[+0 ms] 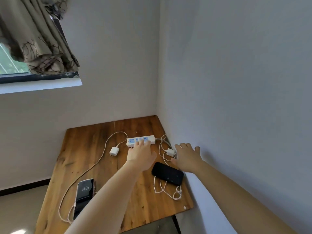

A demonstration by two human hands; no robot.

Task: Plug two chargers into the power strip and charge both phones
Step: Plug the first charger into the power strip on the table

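Observation:
A white power strip (152, 139) with blue sockets lies at the back of the wooden table (87, 149). My left hand (141, 153) rests flat with its fingertips on the strip's front edge, holding nothing. One white charger (114, 151) lies unplugged left of the strip, its cable running to a phone (84, 196) with a lit screen at the front left. A second white charger (170, 152) lies by the right wall, and my right hand (187, 157) hovers open just beside it. A dark phone (167, 173) lies below that hand, with a coiled white cable (168, 191) in front.
The table stands in a corner, with one white wall (236, 98) close along its right side and another behind. A window with a brown curtain (33, 39) is at the upper left. The floor (20, 210) shows to the left of the table.

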